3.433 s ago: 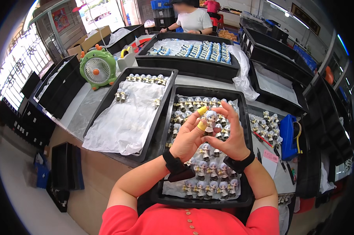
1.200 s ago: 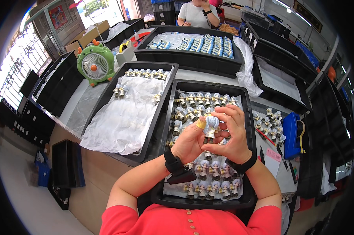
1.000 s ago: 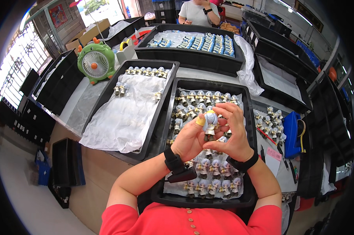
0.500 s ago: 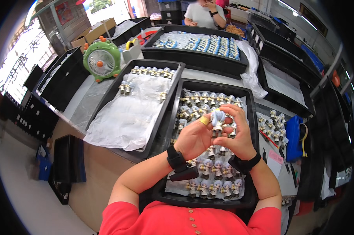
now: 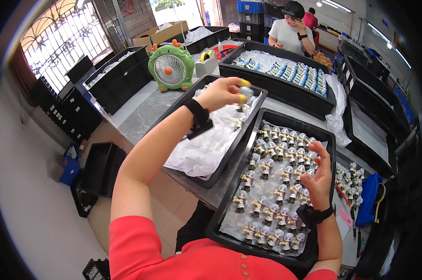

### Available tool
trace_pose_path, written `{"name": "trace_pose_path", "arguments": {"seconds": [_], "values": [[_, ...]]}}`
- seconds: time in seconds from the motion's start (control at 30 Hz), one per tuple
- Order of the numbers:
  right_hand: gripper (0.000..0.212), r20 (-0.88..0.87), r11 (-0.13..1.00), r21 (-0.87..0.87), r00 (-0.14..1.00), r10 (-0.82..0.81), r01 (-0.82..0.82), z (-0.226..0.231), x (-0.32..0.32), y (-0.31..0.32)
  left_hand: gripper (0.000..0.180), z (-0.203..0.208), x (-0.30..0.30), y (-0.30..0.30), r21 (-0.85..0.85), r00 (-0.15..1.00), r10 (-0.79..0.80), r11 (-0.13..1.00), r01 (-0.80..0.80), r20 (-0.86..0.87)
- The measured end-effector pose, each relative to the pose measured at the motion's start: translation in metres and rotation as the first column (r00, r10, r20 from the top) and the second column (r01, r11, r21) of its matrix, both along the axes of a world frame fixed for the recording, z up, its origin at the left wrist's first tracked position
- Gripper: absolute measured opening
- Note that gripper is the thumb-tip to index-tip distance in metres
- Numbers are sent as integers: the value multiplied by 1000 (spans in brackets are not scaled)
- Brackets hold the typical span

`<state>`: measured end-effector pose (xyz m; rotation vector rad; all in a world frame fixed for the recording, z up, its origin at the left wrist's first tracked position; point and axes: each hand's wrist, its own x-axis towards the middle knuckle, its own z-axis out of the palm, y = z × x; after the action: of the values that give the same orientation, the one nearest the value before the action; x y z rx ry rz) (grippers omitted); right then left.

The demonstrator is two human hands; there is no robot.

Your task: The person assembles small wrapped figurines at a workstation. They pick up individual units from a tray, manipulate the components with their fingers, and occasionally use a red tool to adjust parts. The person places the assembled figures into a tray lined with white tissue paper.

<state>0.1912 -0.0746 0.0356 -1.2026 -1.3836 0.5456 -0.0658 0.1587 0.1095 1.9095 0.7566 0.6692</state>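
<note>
My left hand [image 5: 224, 93], with yellow covers on its fingertips, pinches a small figurine [image 5: 246, 92] with a pale blue-grey head. It holds the figurine in the air above the far part of the left black tray, which is lined with white paper [image 5: 199, 156]. The figurine is partly blurred. Over the right edge of the right black tray [image 5: 234, 189], my right hand [image 5: 319, 179] holds nothing, its fingers curved and apart. Below it stand rows of pale-haired figurines [image 5: 282, 217] in white clothes on paper.
A green fan [image 5: 171, 67] and a tape dispenser [image 5: 206, 64] stand behind the left tray. Further back, a tray of blue-and-white pieces [image 5: 299, 77] sits before a person in white [image 5: 288, 37]. More figurines [image 5: 350, 182], pens and a blue bin [image 5: 372, 198] lie at right.
My left hand has carried the figurine from above the right tray up and left, over the left tray. My right hand has let go of it and opened. The view has shifted.
</note>
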Motion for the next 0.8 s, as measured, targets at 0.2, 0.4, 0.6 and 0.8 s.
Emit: {"name": "trace_pose_path", "arguments": {"seconds": [0.2, 0.4, 0.6, 0.8], "values": [[87, -1, 998, -39, 999, -51, 51, 0, 3, 2, 42, -91, -62, 88, 445, 731, 546, 819, -362, -409], [86, 14, 995, -64, 997, -73, 74, -5, 4, 4, 40, -119, -56, 103, 543, 563, 610, 781, -308, -558], [80, 80, 995, -69, 995, -66, 72, -10, 3, 6, 41, -139, -52, 112, 690, 448, 725, 669, -277, -524], [55, 355, 966, -181, 903, 241, -186, -12, -12, 4, 43, -141, -55, 110, 669, 463, 691, 702, -245, -555]]}}
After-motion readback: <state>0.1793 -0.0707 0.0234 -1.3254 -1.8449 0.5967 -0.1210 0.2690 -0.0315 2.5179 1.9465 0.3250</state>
